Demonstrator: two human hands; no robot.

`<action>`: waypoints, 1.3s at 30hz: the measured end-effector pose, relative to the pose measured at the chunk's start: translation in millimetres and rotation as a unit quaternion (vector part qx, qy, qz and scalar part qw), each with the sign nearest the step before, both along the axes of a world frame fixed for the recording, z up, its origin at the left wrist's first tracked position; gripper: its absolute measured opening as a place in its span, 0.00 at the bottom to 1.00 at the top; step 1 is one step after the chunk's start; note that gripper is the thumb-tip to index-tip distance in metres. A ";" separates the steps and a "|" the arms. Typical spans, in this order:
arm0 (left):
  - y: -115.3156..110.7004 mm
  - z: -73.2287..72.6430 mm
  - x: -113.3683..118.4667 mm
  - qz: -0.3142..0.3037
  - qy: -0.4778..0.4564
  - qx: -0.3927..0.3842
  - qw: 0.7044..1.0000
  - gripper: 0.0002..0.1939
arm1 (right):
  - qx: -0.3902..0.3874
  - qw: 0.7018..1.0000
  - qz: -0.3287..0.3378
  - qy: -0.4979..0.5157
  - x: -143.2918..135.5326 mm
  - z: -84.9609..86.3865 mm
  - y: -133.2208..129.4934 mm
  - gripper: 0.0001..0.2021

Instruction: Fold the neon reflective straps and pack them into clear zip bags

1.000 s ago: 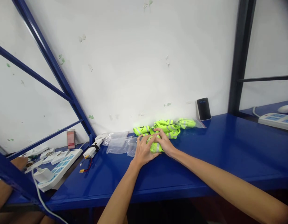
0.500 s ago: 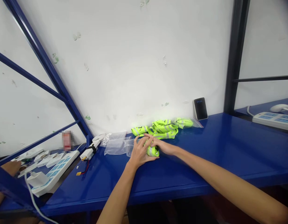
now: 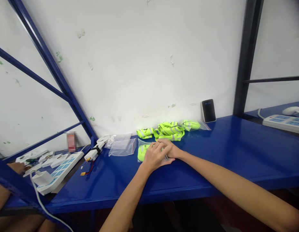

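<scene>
A clear zip bag [image 3: 139, 144] lies at the middle of the table with a rolled fluorescent yellow-green reflective strap [image 3: 142, 152] inside it. My left hand [image 3: 155, 155] covers the bag's right end, its fingers curled over the plastic. Against it, my right hand [image 3: 169, 149] is closed on the same end, with the fingers of both hands overlapping. Much of the bag's mouth is hidden under them. Just behind the hands sit a loose heap of yellow-green reflective straps [image 3: 170, 131] and a smaller rolled strap [image 3: 144, 132].
Flat clear bags [image 3: 122, 147] lie left of the hands, beside a white device with wires [image 3: 93, 153]. A bagged strap [image 3: 191, 125] and a small dark-screened clock [image 3: 208, 110] stand along the wall. Power strips [image 3: 61, 174] and another person's hand [image 3: 17, 167] are at far left.
The strap roll, between my hands at the bag's mouth before, is now inside the bag to their left. Both hands have shifted slightly right and closed together over the bag's right end.
</scene>
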State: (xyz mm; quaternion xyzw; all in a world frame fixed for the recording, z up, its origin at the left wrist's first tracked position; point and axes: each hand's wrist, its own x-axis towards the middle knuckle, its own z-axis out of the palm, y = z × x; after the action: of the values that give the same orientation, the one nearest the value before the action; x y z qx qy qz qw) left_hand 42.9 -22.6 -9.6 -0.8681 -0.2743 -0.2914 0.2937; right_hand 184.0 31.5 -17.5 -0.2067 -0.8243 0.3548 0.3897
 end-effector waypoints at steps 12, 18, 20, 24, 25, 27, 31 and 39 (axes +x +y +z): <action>-11.7 17.0 -46.6 0.049 -0.245 -0.150 0.956 0.23 | -0.054 0.996 0.028 -0.059 11.3 19.8 -9.6 0.18; -9.7 14.9 -42.6 0.087 -0.222 -0.204 0.949 0.18 | 0.000 0.992 -0.110 -0.058 5.2 8.6 -6.5 0.19; -14.5 19.5 -35.4 0.110 -0.201 -0.201 0.952 0.17 | 0.007 0.988 -0.150 -0.046 3.8 7.2 -5.2 0.18; -20.4 39.5 -24.2 0.171 -0.134 -0.196 0.956 0.21 | -0.013 0.977 -0.214 0.002 2.6 11.0 -6.6 0.16; -19.1 46.2 -23.0 0.184 -0.111 -0.200 0.956 0.20 | -0.028 0.977 -0.211 0.018 2.5 12.6 -7.6 0.14; -12.7 59.9 -22.6 0.188 -0.069 -0.215 0.956 0.15 | -0.078 0.980 -0.178 0.052 2.7 16.3 -9.5 0.07; 6.9 79.2 -28.5 0.152 -0.046 -0.304 0.939 0.10 | -0.159 0.977 -0.090 0.109 5.2 22.3 -10.2 0.15; 15.8 75.1 -37.9 0.092 -0.125 -0.401 0.903 0.14 | -0.053 0.992 -0.093 0.064 4.1 20.5 -10.7 0.22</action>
State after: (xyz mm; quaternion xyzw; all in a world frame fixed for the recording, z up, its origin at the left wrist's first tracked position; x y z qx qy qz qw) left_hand 5.0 -6.7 65.4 -0.8400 -0.4809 -0.2346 -0.0899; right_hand 188.1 20.8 3.0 -0.2801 -0.7549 0.3728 0.4611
